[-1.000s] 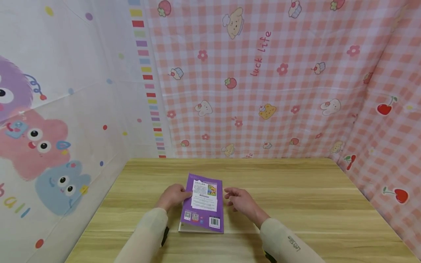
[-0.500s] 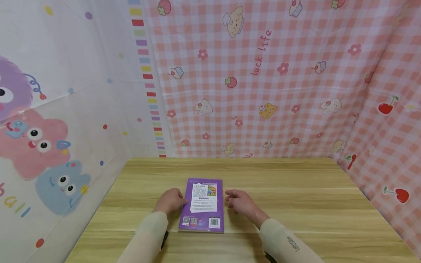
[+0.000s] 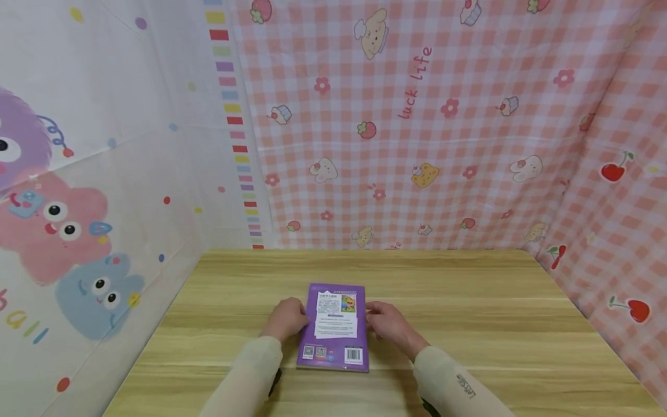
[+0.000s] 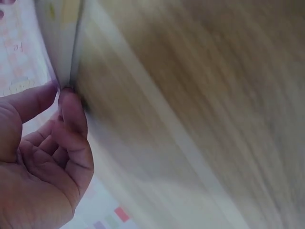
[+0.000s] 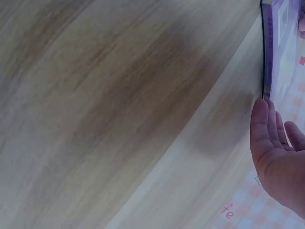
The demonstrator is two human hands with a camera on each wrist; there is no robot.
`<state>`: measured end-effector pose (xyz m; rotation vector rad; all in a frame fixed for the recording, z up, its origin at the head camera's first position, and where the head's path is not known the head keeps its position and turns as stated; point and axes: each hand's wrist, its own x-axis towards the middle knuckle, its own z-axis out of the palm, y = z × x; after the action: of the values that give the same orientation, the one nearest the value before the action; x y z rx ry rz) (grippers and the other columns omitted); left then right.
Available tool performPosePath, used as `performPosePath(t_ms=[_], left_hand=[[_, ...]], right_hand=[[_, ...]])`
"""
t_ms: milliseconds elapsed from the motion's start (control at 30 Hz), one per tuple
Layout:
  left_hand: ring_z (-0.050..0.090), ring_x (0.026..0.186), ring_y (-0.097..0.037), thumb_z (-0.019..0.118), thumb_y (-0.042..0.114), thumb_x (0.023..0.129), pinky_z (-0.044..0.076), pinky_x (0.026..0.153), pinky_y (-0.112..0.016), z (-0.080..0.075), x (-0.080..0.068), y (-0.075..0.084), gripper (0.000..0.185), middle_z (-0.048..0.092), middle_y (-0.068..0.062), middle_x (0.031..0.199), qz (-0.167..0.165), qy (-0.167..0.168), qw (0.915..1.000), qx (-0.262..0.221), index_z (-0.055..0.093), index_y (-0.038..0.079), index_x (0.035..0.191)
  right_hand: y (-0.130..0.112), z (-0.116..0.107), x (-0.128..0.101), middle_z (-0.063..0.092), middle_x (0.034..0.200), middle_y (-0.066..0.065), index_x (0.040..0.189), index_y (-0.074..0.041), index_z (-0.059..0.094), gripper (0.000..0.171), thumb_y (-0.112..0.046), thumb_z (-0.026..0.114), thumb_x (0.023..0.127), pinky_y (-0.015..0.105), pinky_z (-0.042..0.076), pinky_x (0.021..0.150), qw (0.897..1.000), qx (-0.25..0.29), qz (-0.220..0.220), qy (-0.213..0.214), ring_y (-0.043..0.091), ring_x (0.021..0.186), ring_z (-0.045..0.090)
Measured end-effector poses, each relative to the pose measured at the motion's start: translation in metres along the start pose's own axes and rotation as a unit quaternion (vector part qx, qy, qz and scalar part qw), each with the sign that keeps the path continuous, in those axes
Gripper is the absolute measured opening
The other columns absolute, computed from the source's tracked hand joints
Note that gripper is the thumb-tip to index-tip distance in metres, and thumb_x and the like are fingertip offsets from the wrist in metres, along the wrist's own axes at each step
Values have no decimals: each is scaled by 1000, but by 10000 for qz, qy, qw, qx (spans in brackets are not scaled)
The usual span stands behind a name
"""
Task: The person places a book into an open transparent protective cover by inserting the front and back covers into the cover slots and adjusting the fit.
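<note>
A purple paperback book [image 3: 307, 347] lies back cover up on the table, with a white text panel, a barcode and two QR codes showing. At its left edge is my left hand [image 3: 286, 319]. Thumb and forefinger pinch the page edges [image 4: 59, 40] in the left wrist view, while the other fingers curl under. My right hand [image 3: 391, 325] is at the opposite side. In the right wrist view its fairly straight fingertips touch the end of the spine [image 5: 269, 52], thumb held apart.
The wood-grain table [image 3: 469, 301] reaches back to a pink checked cloth [image 3: 443, 145]. A white cloth [image 3: 156, 145] with cartoon figures hangs on the left, and checked cloth with cherries [image 3: 615, 231] on the right.
The book's lifted cover came down flat as the left hand drew off its edge. Then the left hand and book shifted right, until the book met the right hand, which barely moved.
</note>
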<state>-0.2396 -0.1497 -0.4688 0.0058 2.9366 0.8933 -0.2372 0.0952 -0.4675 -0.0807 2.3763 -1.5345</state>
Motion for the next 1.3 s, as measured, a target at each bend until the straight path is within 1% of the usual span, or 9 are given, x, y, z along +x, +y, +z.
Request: performPosePath(t_ms=[33, 100, 200, 333, 400, 533, 733, 1067, 1300], left_hand=[[58, 72, -23, 70, 6, 84, 51, 67, -36, 1, 0, 2, 7, 61, -8, 78, 76, 73, 9999, 80, 65, 0, 82], [61, 86, -30, 70, 4, 83, 53, 79, -45, 4, 1, 4, 18, 63, -14, 94, 327, 204, 9987, 321, 66, -3, 100], [56, 114, -40, 70, 2, 84, 45, 98, -56, 5, 2, 5, 37, 59, -23, 121, 799, 159, 9938, 756, 64, -2, 121], [40, 136, -42, 72, 17, 88, 32, 109, -58, 4, 3, 5, 50, 45, -24, 146, 1194, -564, 9847, 1135, 59, 0, 133], [32, 142, -40, 76, 30, 86, 26, 113, -57, 3, 3, 4, 67, 37, -21, 154, 1148, -953, 9823, 1132, 52, 1, 141], [20, 148, -36, 82, 51, 75, 17, 116, -57, 2, 1, 1, 98, 25, -15, 161, 950, -1394, 9805, 1006, 40, 6, 151], [14, 150, -34, 84, 56, 70, 12, 118, -57, -1, -2, -3, 111, 19, -11, 164, 877, -1654, 9766, 1054, 31, 10, 156], [13, 150, -33, 81, 58, 72, 13, 118, -55, 0, -5, 3, 111, 18, -11, 164, 854, -1668, 9749, 1205, 29, 9, 157], [17, 148, -38, 86, 56, 67, 17, 117, -56, -1, -3, 3, 111, 24, -17, 161, 809, -1451, 9782, 1243, 36, 7, 153]], right_hand=[[1, 0, 0, 64, 114, 16, 138, 7, 51, 42, -6, 50, 98, 39, 54, 76, 9999, -146, -72, 25, 26, 92, 61], [3, -1, 1, 64, 117, 18, 137, 7, 52, 43, -10, 56, 98, 45, 53, 84, 9969, -714, -340, 0, 31, 99, 62], [6, 0, 2, 60, 127, 20, 134, 3, 57, 47, -19, 67, 94, 53, 46, 98, 9757, -1999, -886, -151, 37, 115, 58], [11, 3, -1, 44, 148, 21, 142, -1, 51, 73, -42, 76, 86, 56, 33, 110, 9323, -3320, -1311, -584, 41, 135, 42], [13, 5, -3, 34, 155, 21, 148, -2, 44, 88, -50, 76, 83, 56, 28, 113, 9204, -3592, -1352, -745, 42, 141, 33], [14, 5, -5, 27, 159, 20, 150, -3, 40, 97, -57, 77, 78, 56, 21, 115, 9103, -3826, -1314, -874, 40, 144, 27], [11, 4, -7, 26, 160, 19, 152, -3, 38, 100, -59, 77, 78, 59, 16, 116, 9084, -3895, -1149, -994, 38, 146, 24], [10, 3, -5, 32, 155, 24, 146, 4, 43, 83, -42, 76, 85, 55, 26, 114, 9232, -3553, -1241, -779, 43, 141, 32], [9, 3, -2, 58, 134, 21, 139, 5, 50, 52, -21, 63, 96, 55, 39, 106, 9593, -2587, -1055, -401, 39, 127, 52]])
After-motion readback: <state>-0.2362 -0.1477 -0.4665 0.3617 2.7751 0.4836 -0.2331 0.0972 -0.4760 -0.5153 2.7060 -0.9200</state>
